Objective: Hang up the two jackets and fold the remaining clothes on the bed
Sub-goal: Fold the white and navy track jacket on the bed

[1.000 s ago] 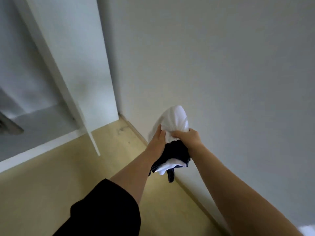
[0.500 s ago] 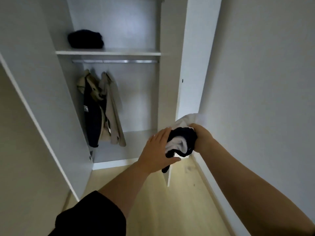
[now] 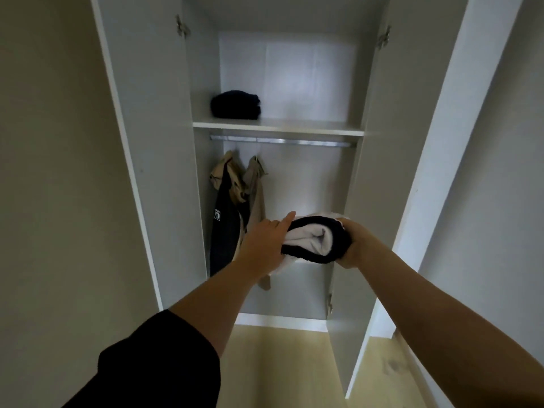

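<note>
- The wardrobe [image 3: 153,142] stands with both doors swung wide, its interior white.
- A shelf [image 3: 278,127] crosses the wardrobe high up, with a metal rail [image 3: 282,141] just beneath it.
- Two jackets [image 3: 235,213] hang from the left end of the rail, one dark with a beige collar, one beige, touching each other.
- A dark folded garment [image 3: 235,104] lies at the shelf's left end.
- The folded bundle [image 3: 316,241] of dark and white cloth is held in mid-air before the wardrobe's lower compartment, below the rail.
- The right hand [image 3: 357,245] curls round the bundle's right end, gripping it.
- The left hand [image 3: 265,241] lies against the bundle's left end, fingers straight and together.
</note>
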